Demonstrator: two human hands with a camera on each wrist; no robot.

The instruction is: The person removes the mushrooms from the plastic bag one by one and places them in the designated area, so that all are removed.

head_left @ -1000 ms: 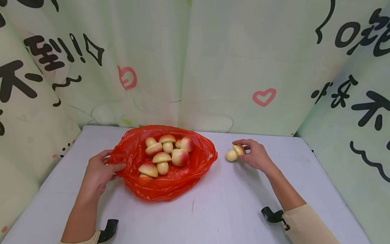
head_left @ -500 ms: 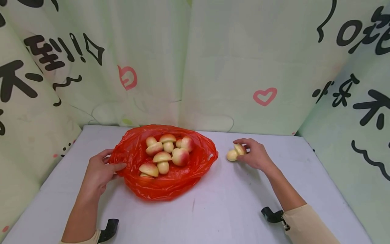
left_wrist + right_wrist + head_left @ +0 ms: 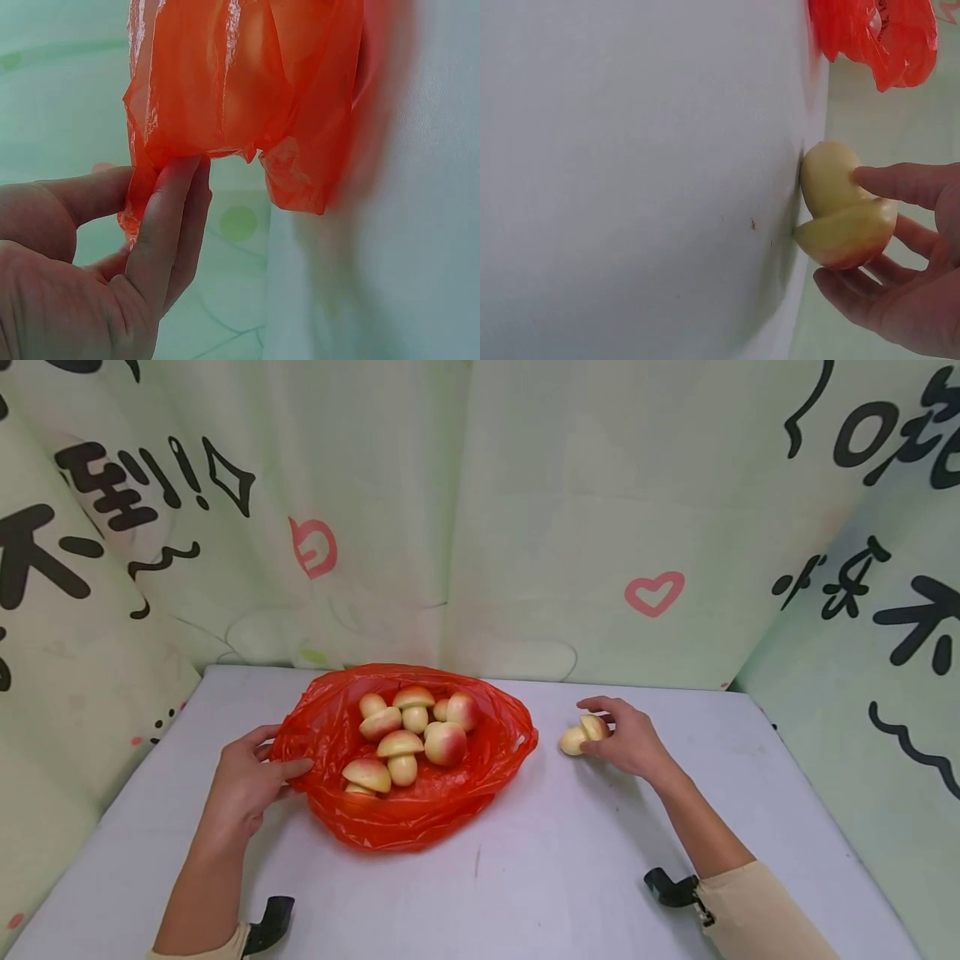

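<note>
A red plastic bag point(image 3: 442, 823) stands spread wide at the back left of the table in the head view. Several toy mushrooms point(image 3: 402, 769) with cream stems and reddish caps lie inside it. My left hand point(image 3: 242, 783) pinches the bag's left rim between thumb and fingers; the left wrist view shows the thin film point(image 3: 217, 97) held there. To the right of the bag, my right hand point(image 3: 630, 745) grips another mushroom point(image 3: 573, 742), which lies on its side at the tabletop. In the right wrist view the thumb is on its stem point(image 3: 829, 176) and the fingers are around the cap.
The table point(image 3: 540, 860) has a white cover. Pale green curtains point(image 3: 540, 510) with black lettering and pink hearts enclose it at the back and both sides. A black device is strapped at each wrist, the right one point(image 3: 671, 888) beside the beige sleeve point(image 3: 757, 910).
Both hands keep their holds, on the bag rim and on the mushroom. The head view has shifted very slightly; nothing else visibly differs.
</note>
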